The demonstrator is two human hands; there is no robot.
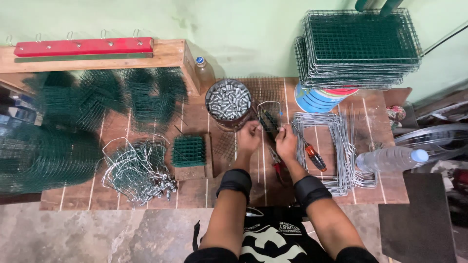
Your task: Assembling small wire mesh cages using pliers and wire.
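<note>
- Wire-mesh piece, small and dark green with a loop of bare grey wire arching over its far end, sits between the two hands, just beyond the fingertips, on the wooden work surface.
- Both forearms reach forward from the bottom of the view, nearly parallel, each with a black band around the wrist; the hands lie close together but not touching.
- Left hand is curled, knuckles up, fingers closed on the near left edge of the mesh piece.
- Right hand is likewise curled, fingers pinched on the piece's right side; whether it also grips a length of wire there I cannot tell.
- Just right of the right hand lies a screwdriver with an orange and black handle, resting on a stack of bent grey wire frames.
- Between the wrists, nearer the body, lies a pair of red-handled pliers.
- Just beyond the left hand stands a round tin full of small metal cylinders.
- Left of the left hand sits a small block of stacked green mesh, and further left a tangle of wire hooks.
- Well beyond the right hand, a tall pile of green mesh trays rests on a blue bucket; a clear plastic bottle lies to the far right.
</note>
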